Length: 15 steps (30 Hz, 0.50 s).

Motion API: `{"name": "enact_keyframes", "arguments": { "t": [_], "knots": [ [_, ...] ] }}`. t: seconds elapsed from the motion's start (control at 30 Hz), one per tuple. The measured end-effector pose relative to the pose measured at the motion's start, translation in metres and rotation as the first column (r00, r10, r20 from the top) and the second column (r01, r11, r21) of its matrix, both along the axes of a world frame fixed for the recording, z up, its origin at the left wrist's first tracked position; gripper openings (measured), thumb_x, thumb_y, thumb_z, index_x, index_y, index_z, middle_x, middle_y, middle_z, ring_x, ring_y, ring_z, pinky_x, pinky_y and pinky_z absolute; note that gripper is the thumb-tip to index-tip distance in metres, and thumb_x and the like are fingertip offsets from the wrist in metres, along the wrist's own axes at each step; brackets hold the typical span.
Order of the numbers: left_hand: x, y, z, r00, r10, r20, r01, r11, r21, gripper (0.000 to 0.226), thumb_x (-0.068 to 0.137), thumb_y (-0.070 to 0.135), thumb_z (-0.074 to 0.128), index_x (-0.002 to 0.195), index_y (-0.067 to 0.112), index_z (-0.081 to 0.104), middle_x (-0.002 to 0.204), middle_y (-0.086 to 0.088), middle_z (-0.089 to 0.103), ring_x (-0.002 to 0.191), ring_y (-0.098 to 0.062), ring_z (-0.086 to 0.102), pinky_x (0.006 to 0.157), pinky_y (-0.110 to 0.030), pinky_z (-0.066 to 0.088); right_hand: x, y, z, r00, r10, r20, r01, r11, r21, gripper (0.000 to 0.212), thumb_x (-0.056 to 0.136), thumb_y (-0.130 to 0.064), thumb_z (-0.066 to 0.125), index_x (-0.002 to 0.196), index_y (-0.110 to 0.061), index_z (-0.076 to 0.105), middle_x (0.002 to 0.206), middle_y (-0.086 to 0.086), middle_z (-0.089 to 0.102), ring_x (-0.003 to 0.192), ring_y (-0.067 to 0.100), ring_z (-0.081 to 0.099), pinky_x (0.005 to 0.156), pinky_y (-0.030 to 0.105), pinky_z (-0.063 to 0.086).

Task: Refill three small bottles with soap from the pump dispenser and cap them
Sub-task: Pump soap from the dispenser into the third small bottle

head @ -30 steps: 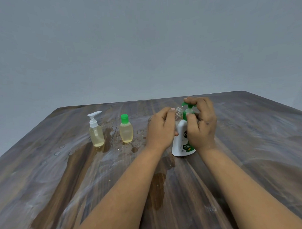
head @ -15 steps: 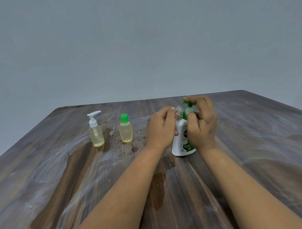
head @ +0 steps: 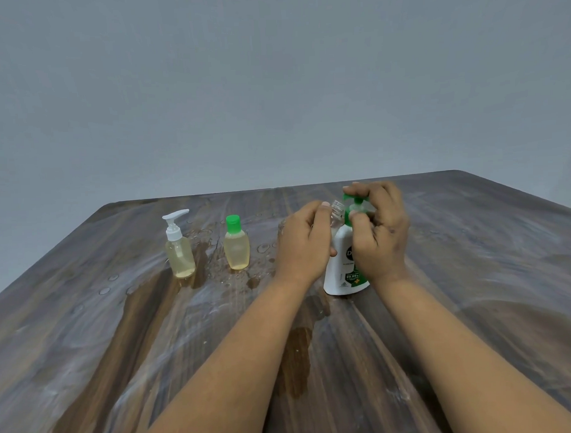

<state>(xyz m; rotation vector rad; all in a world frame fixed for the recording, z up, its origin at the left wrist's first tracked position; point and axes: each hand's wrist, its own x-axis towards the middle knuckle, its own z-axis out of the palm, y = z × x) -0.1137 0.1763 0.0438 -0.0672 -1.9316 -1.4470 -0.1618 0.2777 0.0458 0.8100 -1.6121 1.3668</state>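
Far out to the left of both hands stands the pump bottle (head: pixel 179 249), white pump head on top, pale yellow liquid inside, upright on the table (head: pixel 87 336). Next along, still well left of the grip, the green-capped bottle (head: pixel 236 247) stands upright and capped, also yellow inside. Wet drops and dark streaks lie on the wood around these two.

Now the left hand (head: pixel 306 243): fingers curled round a small clear bottle (head: pixel 337 210), of which only the open threaded neck shows, poking out above the thumb and tilted toward the dispenser's spout. The body of it is hidden inside the fist, so how full it is cannot be told.

Just to the right of that grip, touching close, stands the dispenser (head: pixel 344 266), white with a green label, on the table between the two hands. The right hand (head: pixel 378 232) wraps its top, fingers curled over the green pump head (head: pixel 355 202), thumb against the neck. The clear bottle's mouth sits right beside the spout, at the level of the right fingertips.
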Motion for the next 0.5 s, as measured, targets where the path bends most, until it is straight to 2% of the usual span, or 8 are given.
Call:
{"name": "enact_keyframes", "arguments": {
  "t": [0.17,0.27,0.4,0.5],
  "knots": [
    [-0.0002,-0.0001,-0.0002,1.000,-0.007,-0.008,0.007,1.000,0.006,0.036,0.094,0.036,0.041,0.069,0.014,0.054,0.056,-0.003,0.052,0.041,-0.010,0.053,0.049,-0.040,0.052,0.0001,0.0002,0.0012,1.000,0.006,0.012,-0.005,1.000,-0.015,0.031,0.074,-0.001,0.048,0.095,-0.007,0.069,0.096,0.000,0.059,0.092,0.020,0.058,0.078,0.023,0.046],
    [-0.0007,-0.0008,-0.0002,1.000,-0.002,-0.007,0.002,1.000,-0.001,0.035,0.095,0.036,0.041,0.067,0.019,0.053,0.052,0.003,0.050,0.041,-0.009,0.054,0.047,-0.033,0.050,-0.0009,0.0004,0.0006,1.000,-0.009,0.023,0.010,1.000,-0.016,0.031,0.073,-0.001,0.046,0.091,-0.007,0.071,0.093,-0.003,0.058,0.090,0.021,0.058,0.075,0.026,0.047],
    [-0.0003,-0.0005,-0.0003,1.000,-0.007,-0.006,0.007,1.000,-0.011,0.038,0.095,0.036,0.040,0.074,0.009,0.055,0.055,0.000,0.052,0.041,-0.009,0.055,0.050,-0.042,0.052,-0.0011,-0.0001,0.0009,0.999,0.015,0.031,-0.014,0.999,-0.035,0.034,0.075,-0.014,0.040,0.088,-0.007,0.071,0.089,-0.012,0.055,0.088,0.022,0.058,0.072,0.029,0.048],
    [-0.0001,-0.0009,-0.0004,1.000,-0.004,-0.003,0.004,1.000,-0.018,0.036,0.095,0.037,0.040,0.071,0.013,0.054,0.053,0.002,0.052,0.042,-0.010,0.056,0.050,-0.042,0.051,0.0002,-0.0002,0.0017,1.000,0.023,0.011,-0.023,0.999,-0.027,0.037,0.074,-0.016,0.039,0.093,-0.006,0.069,0.093,-0.006,0.056,0.091,0.023,0.058,0.075,0.029,0.048]
  ]
}}
